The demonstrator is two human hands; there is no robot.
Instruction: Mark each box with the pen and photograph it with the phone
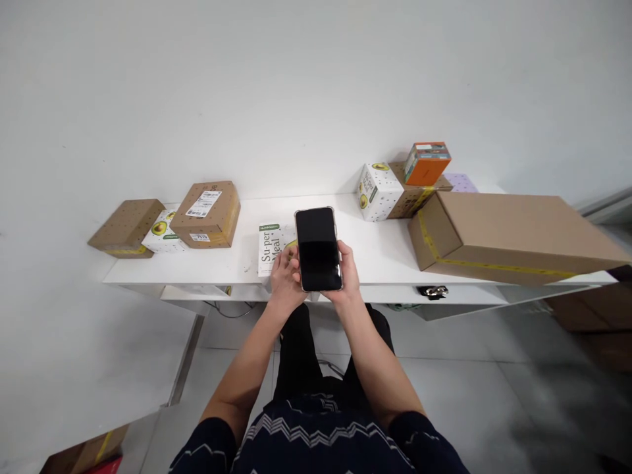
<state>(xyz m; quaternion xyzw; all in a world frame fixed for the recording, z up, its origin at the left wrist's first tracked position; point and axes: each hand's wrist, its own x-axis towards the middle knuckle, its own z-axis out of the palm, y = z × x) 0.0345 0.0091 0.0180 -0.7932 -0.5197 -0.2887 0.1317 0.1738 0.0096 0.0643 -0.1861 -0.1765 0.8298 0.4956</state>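
A smartphone [318,250] with a dark screen and a clear case is held upright in front of me, above the front edge of the white desk [241,263]. My right hand [347,273] wraps round its right side and lower corner. At its lower left edge, my left hand [286,280] grips it with curled fingers. Just behind the phone and my left hand lies a white Su-per Meal box [269,243] with an avocado print, partly hidden by both.
Cardboard boxes [207,217] and a white avocado box [165,230] stand at the left. On the right are a long carton [508,230], another Su-per Meal box [378,194] and an orange box [427,164] on a brown one. A dark shiny object [433,291] sits on the lower shelf.
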